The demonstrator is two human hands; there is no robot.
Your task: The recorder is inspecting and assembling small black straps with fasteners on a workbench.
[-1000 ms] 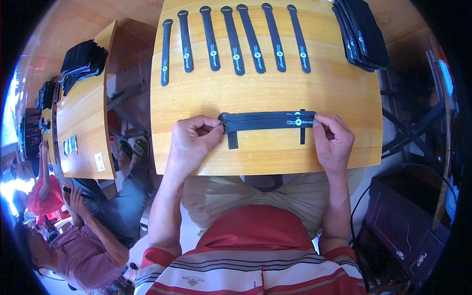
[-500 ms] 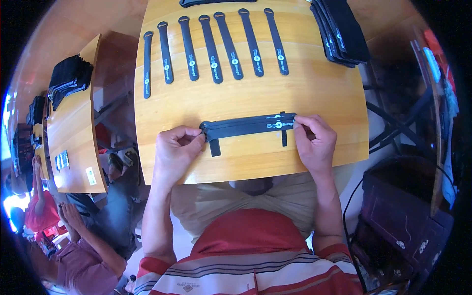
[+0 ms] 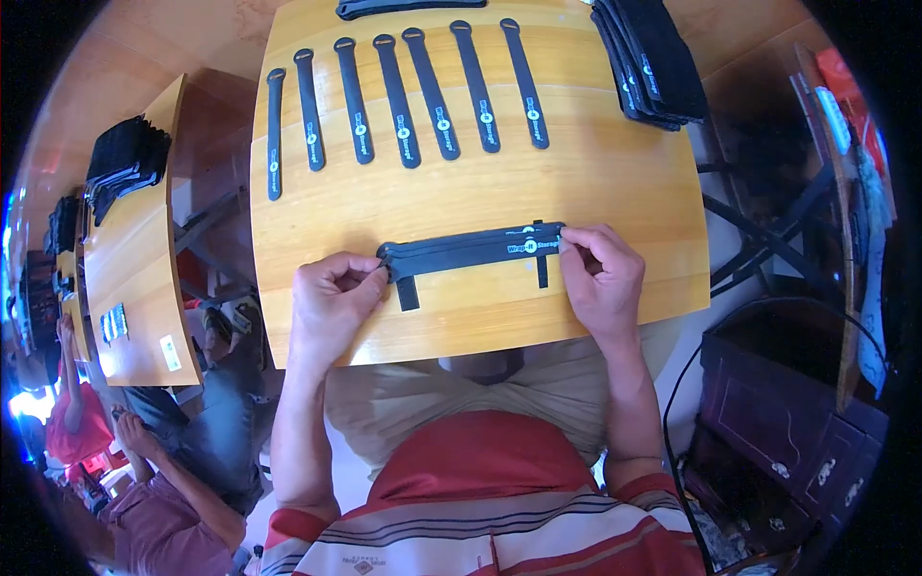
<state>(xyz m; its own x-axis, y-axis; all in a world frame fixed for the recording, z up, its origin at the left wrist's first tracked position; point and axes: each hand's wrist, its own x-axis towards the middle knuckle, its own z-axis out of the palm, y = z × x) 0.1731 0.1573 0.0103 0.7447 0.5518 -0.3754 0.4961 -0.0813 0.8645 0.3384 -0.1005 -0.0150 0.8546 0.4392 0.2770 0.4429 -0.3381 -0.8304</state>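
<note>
A small stack of black storage straps [image 3: 466, 252] lies crosswise near the table's front edge, pale print at its right end. My left hand [image 3: 331, 305] pinches the stack's left end, where the rounded loop ends are, between thumb and fingers. At the other end, my right hand [image 3: 607, 278] is closed with thumb and forefinger on the right tip. Beneath the stack run two thin black strips, a wider left strip [image 3: 408, 295] and a narrower right strip [image 3: 543, 273], both sticking out toward me. Farther back, several single black straps [image 3: 396, 106] lie side by side, loop ends away from me.
A thick pile of black straps [image 3: 663, 72] sits at the table's far right corner, and another dark bundle [image 3: 408, 7] at the far edge. To the left stands another wooden table [image 3: 144, 278] with black straps [image 3: 125, 163]; people sit beside it. A dark cabinet [image 3: 768, 413] stands right.
The whole view has shifted slightly, so the table appears a little farther left and lower. Both hands keep their hold on the strap stack's ends, with hardly any movement.
</note>
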